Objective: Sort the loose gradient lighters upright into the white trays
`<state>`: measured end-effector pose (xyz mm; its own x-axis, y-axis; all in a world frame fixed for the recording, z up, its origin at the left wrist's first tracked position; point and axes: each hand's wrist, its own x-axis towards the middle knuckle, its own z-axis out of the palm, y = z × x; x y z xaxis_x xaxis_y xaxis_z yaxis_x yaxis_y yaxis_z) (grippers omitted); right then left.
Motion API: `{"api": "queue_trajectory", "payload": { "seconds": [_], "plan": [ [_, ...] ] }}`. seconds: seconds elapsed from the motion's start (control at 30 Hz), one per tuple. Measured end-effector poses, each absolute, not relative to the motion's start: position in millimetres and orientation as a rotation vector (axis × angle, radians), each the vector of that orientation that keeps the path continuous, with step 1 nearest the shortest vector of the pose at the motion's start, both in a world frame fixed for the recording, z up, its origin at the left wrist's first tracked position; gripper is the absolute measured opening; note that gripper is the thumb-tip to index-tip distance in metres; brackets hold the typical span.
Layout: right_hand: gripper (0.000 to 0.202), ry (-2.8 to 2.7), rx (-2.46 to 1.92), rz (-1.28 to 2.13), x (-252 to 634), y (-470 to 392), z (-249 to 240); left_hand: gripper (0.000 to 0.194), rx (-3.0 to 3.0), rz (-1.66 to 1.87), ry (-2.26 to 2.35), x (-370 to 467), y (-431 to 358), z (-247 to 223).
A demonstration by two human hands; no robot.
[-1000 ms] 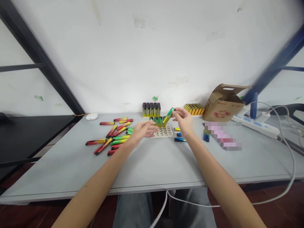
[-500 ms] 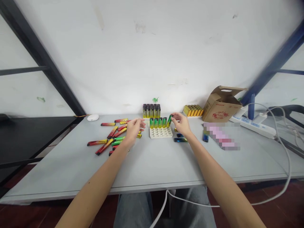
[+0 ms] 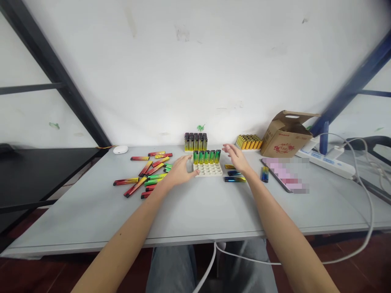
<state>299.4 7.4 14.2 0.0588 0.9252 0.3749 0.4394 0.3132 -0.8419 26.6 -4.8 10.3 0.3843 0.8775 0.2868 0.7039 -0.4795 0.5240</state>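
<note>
A white tray with round holes (image 3: 209, 172) lies in the middle of the table. Along its back edge stands a row of several green-yellow lighters (image 3: 207, 157), all upright. My left hand (image 3: 181, 170) is at the tray's left side, thumb and fingers spread; the thumb reaches the near left corner, and I cannot tell whether it touches. Just right of the row, my right hand (image 3: 237, 158) is raised with its fingers apart, holding nothing. Below it lie a few blue and yellow lighters (image 3: 234, 179). Left of my left hand are scattered red-yellow lighters (image 3: 136, 188) and green lighters (image 3: 152, 181).
Behind the tray stands a block of dark-topped lighters (image 3: 196, 142). Farther right are a tray of orange-yellow lighters (image 3: 249, 142), an open cardboard box (image 3: 284, 140), a phone (image 3: 284, 176), a lone blue lighter (image 3: 264, 174) and a power strip (image 3: 328, 161). A white case (image 3: 120, 150) sits back left.
The tilted lighter in my right hand now stands upright at the row's right end, and that hand has let go. My left hand has moved right and nearer, to the tray's left side.
</note>
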Motion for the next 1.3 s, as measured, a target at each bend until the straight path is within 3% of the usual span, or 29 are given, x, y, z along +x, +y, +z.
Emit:
{"api": "queue_trajectory", "payload": {
  "seconds": [0.13, 0.37, 0.63, 0.93, 1.07, 1.3],
  "plan": [
    [0.05, -1.707, -1.414, 0.701, 309, 3, 18, 0.08, 2.405, 0.623, 1.308, 26, -8, 10],
    [0.078, -2.269, -1.609, 0.506, 303, -8, 19, 0.064, 2.521, 0.606, 1.253, 26, -3, 3],
    [0.068, -2.351, -1.49, 0.287, 300, 2, 4, 0.061, 2.483, 0.599, 1.384, 29, -5, 3],
    [0.063, -2.396, -1.486, 0.307, 294, -2, 9, 0.042, 2.494, 0.46, 1.668, 38, -19, 5],
    [0.058, -2.373, -1.477, 0.334, 294, -4, 11, 0.04, 2.546, 0.471, 1.584, 40, -19, 6],
    [0.067, -2.326, -1.461, 0.305, 292, -3, 7, 0.049, 2.606, 0.594, 1.394, 37, -13, 5]
  ]
}}
